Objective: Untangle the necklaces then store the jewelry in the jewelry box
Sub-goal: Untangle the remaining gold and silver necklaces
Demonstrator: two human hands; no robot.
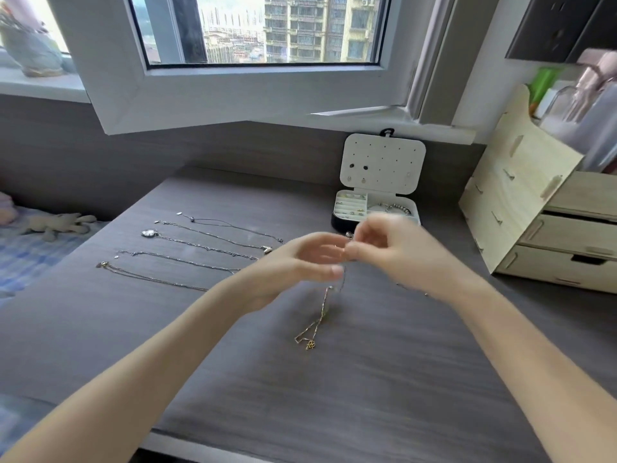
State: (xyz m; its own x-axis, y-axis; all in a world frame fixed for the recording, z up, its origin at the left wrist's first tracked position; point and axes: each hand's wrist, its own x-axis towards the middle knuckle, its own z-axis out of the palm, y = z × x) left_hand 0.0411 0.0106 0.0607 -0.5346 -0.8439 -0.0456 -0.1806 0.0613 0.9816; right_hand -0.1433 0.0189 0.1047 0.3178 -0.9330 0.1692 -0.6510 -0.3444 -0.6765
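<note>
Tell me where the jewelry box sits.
In the head view, the jewelry box stands open at the far right of the desk, left of the wooden drawer unit, just beyond the right hand.

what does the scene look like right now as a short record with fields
held: gold necklace, hanging from the hands, pendant end on the desk
right hand: fingers pinch the chain
left hand: at the chain, grip blurred
laid out: four necklaces in rows, left
jewelry box: open, rear of desk
</note>
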